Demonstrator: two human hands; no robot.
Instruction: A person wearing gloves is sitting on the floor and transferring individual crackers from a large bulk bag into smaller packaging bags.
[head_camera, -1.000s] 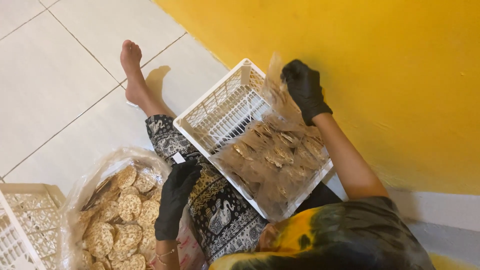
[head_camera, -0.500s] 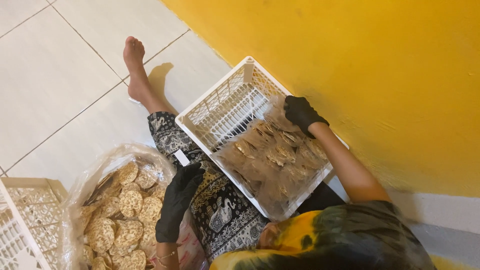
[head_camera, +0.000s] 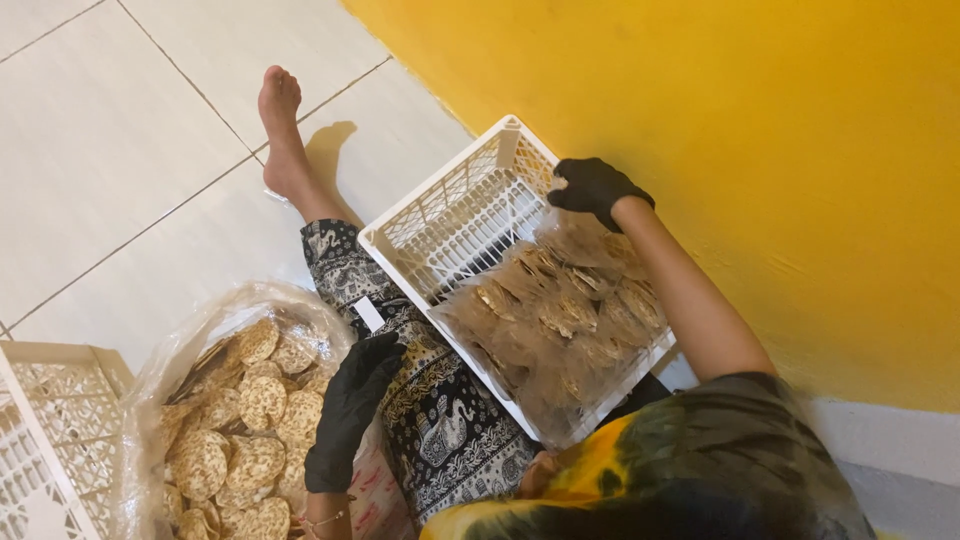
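My right hand, in a black glove, is curled over the top of a clear packet of crackers at the far end of a row of such packets. The packets lie in a white plastic crate beside my leg. About half of the crate holds nothing. My left hand, also gloved in black, rests with its fingers stretched out on the rim of a big clear plastic bag. That bag is full of loose round crackers.
I sit on a white tiled floor with one patterned trouser leg and bare foot stretched out. A yellow wall stands close behind the crate. A second white crate is at the lower left.
My right hand has come down from a raised position with a packet and now sits low on the row in the crate. My left hand has hardly moved.
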